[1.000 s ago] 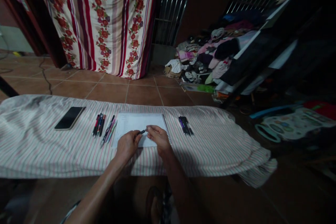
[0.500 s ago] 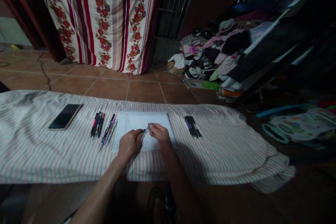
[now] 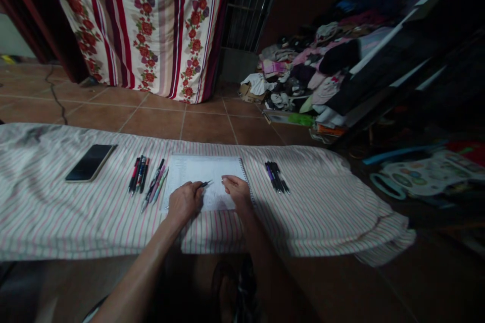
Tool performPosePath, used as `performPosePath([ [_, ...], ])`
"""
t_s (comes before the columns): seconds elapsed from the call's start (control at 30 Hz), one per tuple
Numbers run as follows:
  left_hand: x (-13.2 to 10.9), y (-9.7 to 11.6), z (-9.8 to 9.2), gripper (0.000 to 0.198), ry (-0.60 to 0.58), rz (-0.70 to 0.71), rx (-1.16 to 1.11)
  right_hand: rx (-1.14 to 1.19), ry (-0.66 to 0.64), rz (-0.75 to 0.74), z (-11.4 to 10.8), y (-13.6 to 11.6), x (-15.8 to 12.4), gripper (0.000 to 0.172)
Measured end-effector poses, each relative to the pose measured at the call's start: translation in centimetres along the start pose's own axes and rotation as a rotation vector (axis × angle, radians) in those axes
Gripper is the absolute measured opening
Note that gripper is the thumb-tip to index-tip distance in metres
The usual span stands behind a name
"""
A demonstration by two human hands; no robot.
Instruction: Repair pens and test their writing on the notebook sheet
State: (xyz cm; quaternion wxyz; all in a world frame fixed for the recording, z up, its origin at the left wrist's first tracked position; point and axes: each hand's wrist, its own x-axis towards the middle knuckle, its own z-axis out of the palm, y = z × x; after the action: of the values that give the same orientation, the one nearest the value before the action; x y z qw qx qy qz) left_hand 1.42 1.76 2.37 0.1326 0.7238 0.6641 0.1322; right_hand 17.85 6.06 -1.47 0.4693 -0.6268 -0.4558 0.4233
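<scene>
My left hand (image 3: 185,203) is closed around a dark pen (image 3: 205,184), its tip pointing right over a white spiral notebook (image 3: 200,174). My right hand (image 3: 238,191) rests on the notebook's right side with fingers curled, apart from the pen and holding nothing I can see. The notebook lies on a striped cloth (image 3: 76,212) covering a low surface. Left of the notebook lie two groups of pens (image 3: 139,175) (image 3: 156,184). Several dark pens (image 3: 276,177) lie to its right.
A black phone (image 3: 90,163) lies on the cloth at the left. Beyond is a tiled floor (image 3: 159,121), a floral curtain (image 3: 151,25), a pile of clothes (image 3: 303,81) and dark shelving at the right. A colourful toy (image 3: 420,176) lies on the floor right.
My right hand has let go of the pen's end and moved a little right onto the notebook. The left hand keeps the pen.
</scene>
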Motion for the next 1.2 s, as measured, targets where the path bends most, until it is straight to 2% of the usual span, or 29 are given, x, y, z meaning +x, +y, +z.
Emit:
performPosePath([
  [0.3,-0.3,1.1,0.0,0.032,-0.008,-0.024,0.006,-0.505,0.074,-0.097,-1.0,-2.7,0.3,0.019],
  [0.5,-0.2,1.0,0.3,0.032,-0.005,-0.033,0.013,-0.736,0.05,-0.141,-1.0,-2.5,0.3,0.014],
  [0.87,0.2,0.4,0.1,0.033,-0.047,-0.099,-0.001,-0.826,-0.004,-0.204,-0.4,-2.5,0.6,0.024],
  [1.2,0.1,0.4,0.2,0.033,-0.071,-0.075,-0.011,-0.788,-0.086,-0.33,-0.7,-2.9,-1.2,0.027],
])
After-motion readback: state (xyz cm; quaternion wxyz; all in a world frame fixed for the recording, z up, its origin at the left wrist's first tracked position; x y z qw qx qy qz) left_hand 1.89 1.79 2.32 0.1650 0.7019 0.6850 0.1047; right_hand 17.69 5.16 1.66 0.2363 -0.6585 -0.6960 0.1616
